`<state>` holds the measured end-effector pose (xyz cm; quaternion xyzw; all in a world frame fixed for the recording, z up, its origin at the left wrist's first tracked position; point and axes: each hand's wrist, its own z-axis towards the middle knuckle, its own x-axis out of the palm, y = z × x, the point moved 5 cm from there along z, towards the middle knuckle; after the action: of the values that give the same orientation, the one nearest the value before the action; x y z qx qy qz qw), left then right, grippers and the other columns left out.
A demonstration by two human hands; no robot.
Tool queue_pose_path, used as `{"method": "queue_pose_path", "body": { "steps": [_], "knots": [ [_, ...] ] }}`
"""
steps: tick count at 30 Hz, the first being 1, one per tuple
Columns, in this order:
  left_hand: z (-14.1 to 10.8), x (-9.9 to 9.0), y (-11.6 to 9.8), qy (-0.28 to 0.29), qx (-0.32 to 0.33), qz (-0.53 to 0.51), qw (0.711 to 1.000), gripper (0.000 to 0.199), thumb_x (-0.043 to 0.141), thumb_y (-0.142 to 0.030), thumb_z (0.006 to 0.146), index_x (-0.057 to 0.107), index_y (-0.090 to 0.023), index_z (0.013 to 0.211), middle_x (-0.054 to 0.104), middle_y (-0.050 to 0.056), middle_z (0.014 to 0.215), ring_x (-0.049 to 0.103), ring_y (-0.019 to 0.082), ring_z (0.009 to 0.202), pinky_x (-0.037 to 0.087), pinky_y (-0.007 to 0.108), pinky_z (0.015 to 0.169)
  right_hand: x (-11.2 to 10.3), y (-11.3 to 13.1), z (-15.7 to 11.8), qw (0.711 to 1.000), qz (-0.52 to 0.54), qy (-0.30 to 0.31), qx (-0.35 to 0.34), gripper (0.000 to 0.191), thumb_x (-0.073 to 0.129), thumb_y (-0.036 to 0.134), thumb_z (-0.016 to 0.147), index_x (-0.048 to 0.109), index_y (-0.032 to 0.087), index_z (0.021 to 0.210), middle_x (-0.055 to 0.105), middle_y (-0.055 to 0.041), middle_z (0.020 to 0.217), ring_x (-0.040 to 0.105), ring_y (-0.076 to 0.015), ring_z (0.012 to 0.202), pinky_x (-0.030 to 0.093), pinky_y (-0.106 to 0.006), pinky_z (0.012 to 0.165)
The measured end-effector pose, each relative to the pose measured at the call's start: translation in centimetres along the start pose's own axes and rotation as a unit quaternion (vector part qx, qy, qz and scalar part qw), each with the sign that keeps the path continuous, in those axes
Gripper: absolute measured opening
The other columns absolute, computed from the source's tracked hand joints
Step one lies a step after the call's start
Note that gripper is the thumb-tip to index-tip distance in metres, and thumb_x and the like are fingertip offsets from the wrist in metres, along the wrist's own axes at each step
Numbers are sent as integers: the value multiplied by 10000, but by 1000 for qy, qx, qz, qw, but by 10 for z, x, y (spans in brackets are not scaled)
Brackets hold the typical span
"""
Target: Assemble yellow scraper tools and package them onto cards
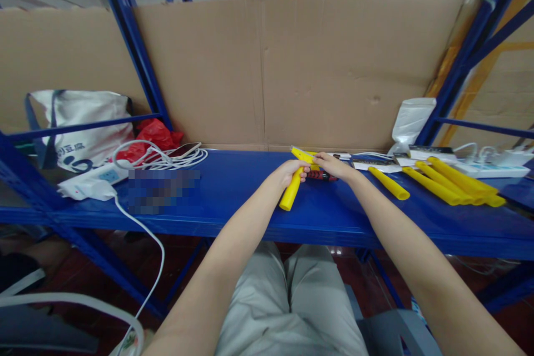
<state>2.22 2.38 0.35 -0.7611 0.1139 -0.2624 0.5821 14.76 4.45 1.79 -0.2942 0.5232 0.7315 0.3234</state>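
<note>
Over the middle of the blue shelf, my left hand (294,170) is wrapped round a yellow tool (291,193), whose round handle points down toward the front edge. The tool's flat yellow head, with a thin pale edge, tilts up to the left beyond my fingers. My right hand (331,165) is at the right side of that head, its fingertips closed on it. Just behind and below my hands lies a red and black tool (320,176), partly hidden by them.
Several yellow-handled tools (446,183) lie at the right, with one apart (390,183). A power strip (490,169) is beyond them. At the left are a white bag (89,128), a red plastic bag (154,136), coiled white cables (179,158) and another power strip (100,178). Cardboard stands behind.
</note>
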Motion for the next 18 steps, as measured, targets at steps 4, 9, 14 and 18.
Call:
{"method": "queue_pose_path", "body": {
  "steps": [4,9,14,18],
  "knots": [
    [0,0,0,-3,-4,-10,1000,187,383,-25,838,449,-159,725,380,-73,445,300,30,306,221,131,349,1,-2,2,1000,-10,-2,-10,291,428,253,887,580,122,1098,609,-131,1203,567,-192,1084,407,-327,947],
    [-1,-3,-2,-13,3,-13,1000,193,370,-27,837,451,-156,718,380,-67,447,299,40,314,238,143,351,1,-7,3,998,-58,-13,-31,363,429,340,910,575,97,1138,597,-178,1218,571,-217,1102,412,-338,949],
    [1,-11,-4,-69,29,-35,997,191,393,-29,832,437,-156,697,392,-66,452,308,38,319,247,149,354,-15,-8,-6,992,-119,14,-36,365,558,474,818,671,151,944,684,-131,1037,624,-234,971,460,-321,853],
    [4,-17,-4,-116,36,-52,991,196,410,-28,830,430,-157,683,397,-69,449,309,33,308,245,147,350,-18,-13,-15,984,-107,139,-29,357,658,528,690,702,199,821,704,-49,788,643,-199,716,481,-281,678]
  ]
}}
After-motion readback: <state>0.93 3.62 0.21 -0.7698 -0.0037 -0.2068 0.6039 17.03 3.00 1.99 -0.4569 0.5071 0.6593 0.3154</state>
